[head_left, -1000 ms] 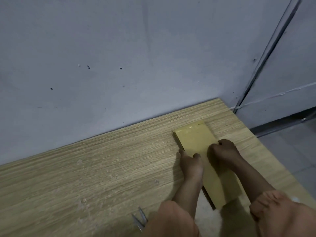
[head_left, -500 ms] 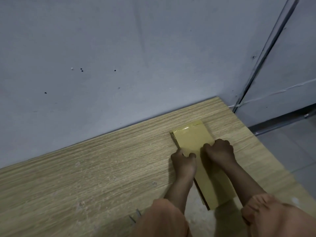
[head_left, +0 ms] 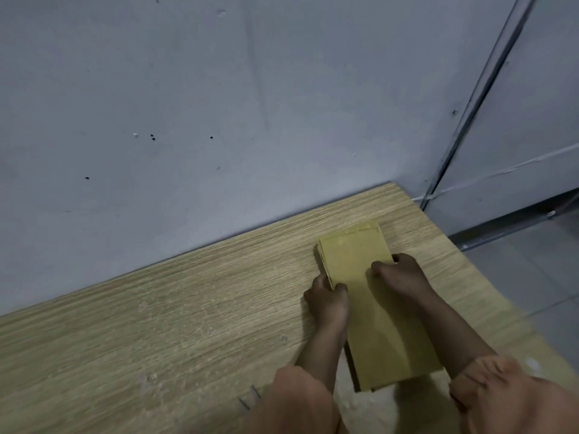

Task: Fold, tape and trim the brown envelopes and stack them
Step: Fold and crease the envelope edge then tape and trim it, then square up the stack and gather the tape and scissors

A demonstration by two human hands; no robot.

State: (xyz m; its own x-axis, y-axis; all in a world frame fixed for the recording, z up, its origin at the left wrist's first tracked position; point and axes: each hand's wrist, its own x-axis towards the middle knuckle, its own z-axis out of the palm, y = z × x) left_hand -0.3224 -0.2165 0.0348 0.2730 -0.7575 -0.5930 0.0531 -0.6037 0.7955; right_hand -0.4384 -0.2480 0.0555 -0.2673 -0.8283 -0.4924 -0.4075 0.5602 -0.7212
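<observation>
My left hand and right hand each curl a grip on a long edge of the envelope stack, flat on the surface. Light, thin, probably slippery sheets; squeeze the sides evenly.

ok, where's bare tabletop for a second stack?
Bare wood runs left of the left hand, from the wall to the near edge of the table. A narrow strip lies between the stack and the wall. Crowded: the right end, with stack, both hands (right hand) and scissor tips.
</observation>
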